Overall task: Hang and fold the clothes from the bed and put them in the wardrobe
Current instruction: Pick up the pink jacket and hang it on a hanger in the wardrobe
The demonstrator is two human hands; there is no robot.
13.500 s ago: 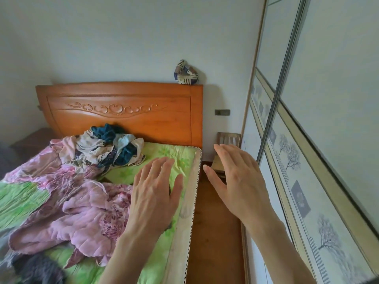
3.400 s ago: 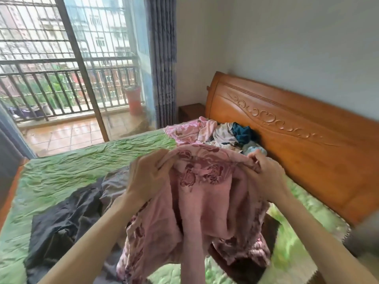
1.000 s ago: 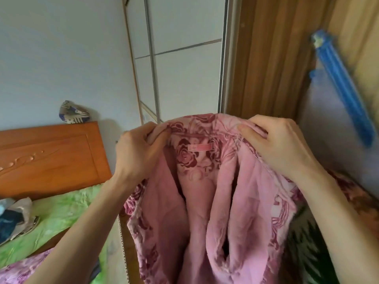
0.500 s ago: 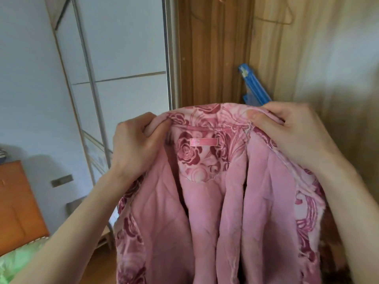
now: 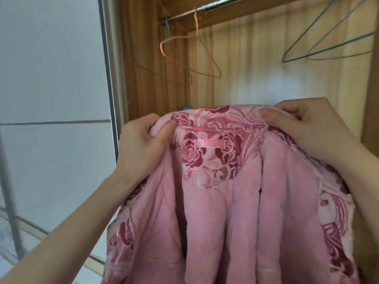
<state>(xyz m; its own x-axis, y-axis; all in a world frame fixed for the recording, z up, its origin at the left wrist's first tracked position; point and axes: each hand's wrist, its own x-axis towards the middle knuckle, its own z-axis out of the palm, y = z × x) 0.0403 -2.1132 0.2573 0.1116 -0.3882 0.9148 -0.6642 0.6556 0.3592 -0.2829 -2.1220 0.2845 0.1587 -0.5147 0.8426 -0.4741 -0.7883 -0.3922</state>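
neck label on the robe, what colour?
Pink with white edging, sewn below the collar of the pink rose-print robe; label shows best in the head view.

A metal rail (image 5: 207, 8) runs across the top of an open wooden wardrobe (image 5: 256, 64) and carries wire hangers. An orange hanger (image 5: 174, 41) and a thin blue one (image 5: 167, 27) hook onto it at the left, close beside each other. Two blue-green hangers (image 5: 328, 46) hang at the right, well apart from them.
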